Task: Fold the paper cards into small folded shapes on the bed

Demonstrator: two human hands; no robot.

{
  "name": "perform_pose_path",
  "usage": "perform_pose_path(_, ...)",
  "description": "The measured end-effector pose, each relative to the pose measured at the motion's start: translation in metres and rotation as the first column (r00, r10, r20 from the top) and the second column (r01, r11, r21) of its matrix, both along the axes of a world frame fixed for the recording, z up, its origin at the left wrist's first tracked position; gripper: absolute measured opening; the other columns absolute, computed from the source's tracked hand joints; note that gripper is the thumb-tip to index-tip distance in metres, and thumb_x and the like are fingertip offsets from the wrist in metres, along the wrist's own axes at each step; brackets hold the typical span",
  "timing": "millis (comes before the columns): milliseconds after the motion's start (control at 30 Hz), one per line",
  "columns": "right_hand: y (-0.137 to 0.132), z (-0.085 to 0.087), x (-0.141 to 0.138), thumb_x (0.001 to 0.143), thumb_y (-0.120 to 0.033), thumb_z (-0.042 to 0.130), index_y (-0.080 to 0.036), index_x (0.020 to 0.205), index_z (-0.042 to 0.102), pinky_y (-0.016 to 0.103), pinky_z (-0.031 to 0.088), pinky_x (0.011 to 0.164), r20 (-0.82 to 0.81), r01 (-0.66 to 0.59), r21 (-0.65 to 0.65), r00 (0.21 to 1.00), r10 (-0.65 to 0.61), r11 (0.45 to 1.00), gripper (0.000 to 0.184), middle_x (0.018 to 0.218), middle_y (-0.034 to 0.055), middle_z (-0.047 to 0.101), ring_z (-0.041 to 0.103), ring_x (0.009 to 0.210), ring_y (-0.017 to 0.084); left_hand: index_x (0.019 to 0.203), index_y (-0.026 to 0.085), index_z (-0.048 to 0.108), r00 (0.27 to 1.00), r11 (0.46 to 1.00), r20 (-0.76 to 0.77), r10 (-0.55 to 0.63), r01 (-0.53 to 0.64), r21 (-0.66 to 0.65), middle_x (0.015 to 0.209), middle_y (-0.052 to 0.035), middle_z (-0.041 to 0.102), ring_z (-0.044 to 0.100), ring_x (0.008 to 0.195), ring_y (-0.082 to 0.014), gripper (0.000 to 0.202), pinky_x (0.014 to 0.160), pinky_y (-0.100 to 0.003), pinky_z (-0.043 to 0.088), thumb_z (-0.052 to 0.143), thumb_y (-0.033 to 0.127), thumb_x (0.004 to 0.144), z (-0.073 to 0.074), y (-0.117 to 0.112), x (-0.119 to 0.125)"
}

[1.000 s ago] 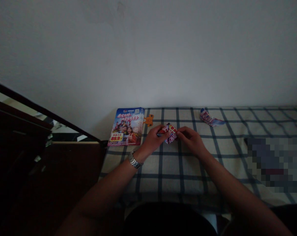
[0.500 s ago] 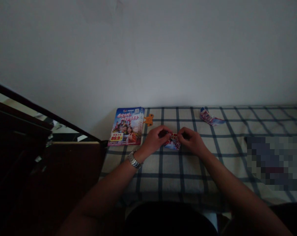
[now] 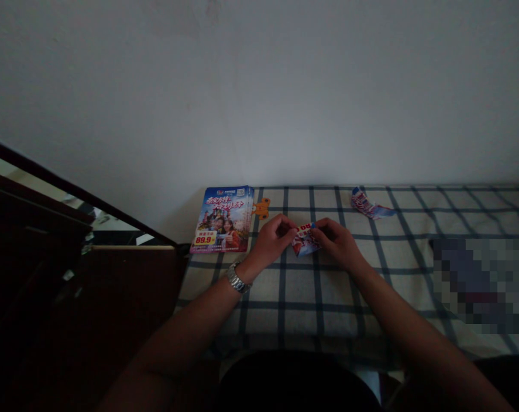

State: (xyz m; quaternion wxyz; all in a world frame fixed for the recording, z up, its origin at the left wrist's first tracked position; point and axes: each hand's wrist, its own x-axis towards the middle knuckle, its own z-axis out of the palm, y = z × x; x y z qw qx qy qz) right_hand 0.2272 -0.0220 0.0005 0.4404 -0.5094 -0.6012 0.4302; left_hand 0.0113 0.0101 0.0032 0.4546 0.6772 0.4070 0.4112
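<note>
Between my hands is a small folded paper flyer (image 3: 305,244), printed in red, white and blue. My left hand (image 3: 275,236), with a metal watch (image 3: 237,277) on the wrist, pinches its left side. On its upper right corner the fingertips of my right hand (image 3: 337,241) are closed. Left of my hands lies a stack of printed flyers (image 3: 222,220), the top one showing people and a large "89.9". A crumpled or folded flyer piece (image 3: 371,206) rests farther back on the right, apart from both hands.
A checked cloth (image 3: 302,312) covers the surface, which meets a plain wall (image 3: 285,97) at the back. An orange cartoon-shaped item (image 3: 261,208) lies beside the stack. At right is a pixelated patch (image 3: 480,286). Dark furniture (image 3: 23,240) stands left.
The folded flyer has turned in my fingers and shows more of its lettering and a blue corner. Both hands have shifted slightly up, still pinching it.
</note>
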Motion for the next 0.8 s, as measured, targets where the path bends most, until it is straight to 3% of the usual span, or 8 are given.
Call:
perform_pose_path(133, -0.0001, -0.0015, 0.0027, 0.095, -0.052, 0.066, -0.023, 0.095, 0.066, 0.029, 0.049, 0.062, 0.048, -0.017, 0.025, 0.999, 0.016, 1.000, 0.028, 0.080, 0.0014, 0.069, 0.062, 0.069, 0.018, 0.095, 0.019, 0.062, 0.996, 0.997, -0.033, -0.079, 0.079, -0.004, 0.087, -0.0010, 0.068, 0.065, 0.075, -0.0145, 0.012, 0.068, -0.026, 0.051, 0.066, 0.030, 0.093, 0.0002, -0.0034, 0.0006)
perform_pose_path(367, -0.0025, -0.0002, 0.0025, 0.095, -0.043, 0.066, -0.023, 0.089, 0.066, 0.028, 0.047, 0.063, 0.161, -0.088, 0.074, 0.984, 0.076, 0.993, 0.021, 0.076, -0.0006, 0.066, 0.061, 0.068, 0.016, 0.103, 0.020, 0.068, 0.983, 0.988, -0.108, -0.150, 0.154, 0.033, 0.096, -0.0026, 0.073, 0.069, 0.089, -0.0178, 0.023, 0.080, -0.030, 0.054, 0.063, 0.042, 0.100, -0.0015, -0.0051, 0.0008)
perform_pose_path(633, -0.0007, 0.0020, -0.0003, 0.091, -0.053, 0.071, -0.024, 0.101, 0.071, 0.031, 0.053, 0.069, 0.081, -0.047, 0.028, 0.996, 0.044, 0.999, 0.031, 0.090, 0.0037, 0.075, 0.068, 0.079, 0.021, 0.097, 0.019, 0.066, 0.999, 0.998, 0.001, -0.034, 0.034, 0.050, 0.090, -0.0013, 0.070, 0.066, 0.081, -0.0149, 0.021, 0.073, -0.026, 0.052, 0.067, 0.039, 0.097, -0.0004, -0.0005, 0.0003)
perform_pose_path(800, 0.0006, 0.0038, 0.0001, 0.089, -0.054, 0.072, -0.022, 0.098, 0.073, 0.031, 0.051, 0.063, 0.102, 0.008, 0.046, 0.995, -0.013, 0.999, 0.033, 0.085, 0.0039, 0.075, 0.065, 0.071, 0.020, 0.098, 0.019, 0.065, 0.999, 0.997, 0.021, -0.034, 0.033, 0.064, 0.090, -0.0005, 0.067, 0.064, 0.080, -0.0139, 0.019, 0.072, -0.025, 0.050, 0.067, 0.038, 0.097, -0.0037, 0.0010, -0.0003)
